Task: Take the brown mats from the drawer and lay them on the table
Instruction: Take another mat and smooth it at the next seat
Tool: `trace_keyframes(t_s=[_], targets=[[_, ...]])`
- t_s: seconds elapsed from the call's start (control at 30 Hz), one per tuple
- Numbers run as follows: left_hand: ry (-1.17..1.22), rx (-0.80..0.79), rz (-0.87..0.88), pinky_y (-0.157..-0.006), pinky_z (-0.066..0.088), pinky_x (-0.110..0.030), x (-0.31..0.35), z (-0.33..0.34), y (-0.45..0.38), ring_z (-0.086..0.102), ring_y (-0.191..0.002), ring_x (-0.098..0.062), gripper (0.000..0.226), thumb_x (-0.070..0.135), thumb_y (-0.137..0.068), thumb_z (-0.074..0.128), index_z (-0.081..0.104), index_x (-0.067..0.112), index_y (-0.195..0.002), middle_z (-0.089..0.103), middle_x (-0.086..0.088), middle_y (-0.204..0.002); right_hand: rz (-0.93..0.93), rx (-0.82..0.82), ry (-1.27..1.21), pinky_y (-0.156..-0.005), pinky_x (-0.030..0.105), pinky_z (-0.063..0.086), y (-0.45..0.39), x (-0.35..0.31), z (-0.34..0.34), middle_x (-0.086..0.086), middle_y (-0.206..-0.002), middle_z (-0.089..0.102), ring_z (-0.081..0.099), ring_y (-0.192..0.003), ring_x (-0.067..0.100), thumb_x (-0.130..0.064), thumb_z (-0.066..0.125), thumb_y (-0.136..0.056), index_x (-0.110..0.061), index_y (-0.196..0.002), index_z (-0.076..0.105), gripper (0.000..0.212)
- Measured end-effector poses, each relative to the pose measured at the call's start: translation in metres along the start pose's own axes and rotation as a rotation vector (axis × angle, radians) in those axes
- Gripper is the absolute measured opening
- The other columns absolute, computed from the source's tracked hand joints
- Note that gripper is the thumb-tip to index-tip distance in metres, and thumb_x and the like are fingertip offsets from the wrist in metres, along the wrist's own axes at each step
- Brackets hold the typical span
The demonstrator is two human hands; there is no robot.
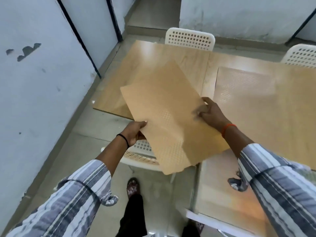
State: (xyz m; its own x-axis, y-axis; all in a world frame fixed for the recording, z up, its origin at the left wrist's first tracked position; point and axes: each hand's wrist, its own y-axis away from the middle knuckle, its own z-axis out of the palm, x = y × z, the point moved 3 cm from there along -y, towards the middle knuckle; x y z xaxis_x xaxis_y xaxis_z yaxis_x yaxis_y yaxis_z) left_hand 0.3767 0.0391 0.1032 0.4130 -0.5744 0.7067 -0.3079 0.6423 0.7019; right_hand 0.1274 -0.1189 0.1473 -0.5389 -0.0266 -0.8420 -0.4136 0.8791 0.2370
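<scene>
On my left I see a pale blue wall (34, 100) with chipped patches and dark vertical strips, then grey floor tiles (89, 134). My left hand (133, 132) pinches the near-left edge of a brown mat (164, 106), which I hold tilted in the air over the wooden counter (153, 53) edge and a white perforated chair (142, 156) below. My right hand (210, 113) grips the mat's right edge, hands apart. Further right, a second brown mat (256, 100) lies flat on the counter. Two more white chairs (189, 38) stand at the far side, against a stained wall.
</scene>
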Motion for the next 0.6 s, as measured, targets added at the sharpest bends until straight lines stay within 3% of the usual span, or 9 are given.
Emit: trace_keyframes(t_s=[0.17,0.23,0.3,0.37,0.47,0.6], targets=[[0.049,0.082,-0.086,-0.062,0.058,-0.036,0.004,-0.077,-0.040,0.064,-0.079,-0.022,0.019,0.012,-0.100,0.049,0.060,0.004,-0.114,0.066,-0.009,-0.092,0.085,0.171,0.197,-0.082,0.034,0.049,-0.036,-0.026,0.086,0.002,-0.117,0.062,0.058,-0.097,0.024,-0.006,0.060,-0.082,-0.030,-0.138,0.043,0.064],[0.087,0.128,-0.131,-0.067,0.058,-0.038,0.006,-0.105,-0.050,0.065,-0.079,-0.024,0.025,0.013,-0.100,0.051,0.059,0.001,-0.120,0.067,-0.011,-0.097,0.110,0.175,0.246,-0.088,0.034,0.045,-0.044,-0.033,0.116,0.004,-0.127,0.058,0.055,-0.108,0.025,-0.007,0.059,-0.082,-0.026,-0.142,0.041,0.065],[0.143,0.162,-0.172,-0.070,0.059,-0.040,0.003,-0.126,-0.062,0.066,-0.082,-0.026,0.033,0.016,-0.099,0.053,0.055,0.000,-0.128,0.067,-0.016,-0.111,0.082,0.170,0.429,-0.102,0.044,0.041,-0.045,-0.040,0.143,0.009,-0.138,0.050,0.046,-0.125,0.031,-0.011,0.062,-0.083,-0.018,-0.144,0.039,0.066],[0.227,0.160,-0.210,-0.061,0.061,-0.038,0.000,-0.132,-0.072,0.066,-0.082,-0.026,0.029,0.016,-0.099,0.054,0.056,0.001,-0.124,0.067,-0.016,-0.111,0.023,0.207,0.590,-0.112,0.053,0.031,-0.041,-0.047,0.162,0.011,-0.146,0.042,0.036,-0.136,0.033,-0.015,0.064,-0.084,-0.014,-0.146,0.037,0.068],[0.321,0.112,-0.268,-0.047,0.058,-0.031,0.001,-0.121,-0.081,0.064,-0.076,-0.023,0.015,0.016,-0.101,0.049,0.059,0.007,-0.105,0.065,-0.011,-0.097,-0.059,0.191,0.529,-0.117,0.051,0.028,-0.027,-0.055,0.196,0.010,-0.153,0.035,0.032,-0.141,0.030,-0.024,0.064,-0.089,-0.014,-0.149,0.031,0.069],[0.379,0.041,-0.305,-0.049,0.058,-0.033,0.013,-0.091,-0.087,0.062,-0.077,-0.025,0.017,0.017,-0.103,0.041,0.054,0.006,-0.108,0.062,-0.014,-0.093,-0.139,0.082,0.536,-0.112,0.045,0.036,-0.007,-0.057,0.236,0.007,-0.152,0.039,0.039,-0.137,0.026,-0.043,0.060,-0.092,-0.017,-0.148,0.033,0.068]])
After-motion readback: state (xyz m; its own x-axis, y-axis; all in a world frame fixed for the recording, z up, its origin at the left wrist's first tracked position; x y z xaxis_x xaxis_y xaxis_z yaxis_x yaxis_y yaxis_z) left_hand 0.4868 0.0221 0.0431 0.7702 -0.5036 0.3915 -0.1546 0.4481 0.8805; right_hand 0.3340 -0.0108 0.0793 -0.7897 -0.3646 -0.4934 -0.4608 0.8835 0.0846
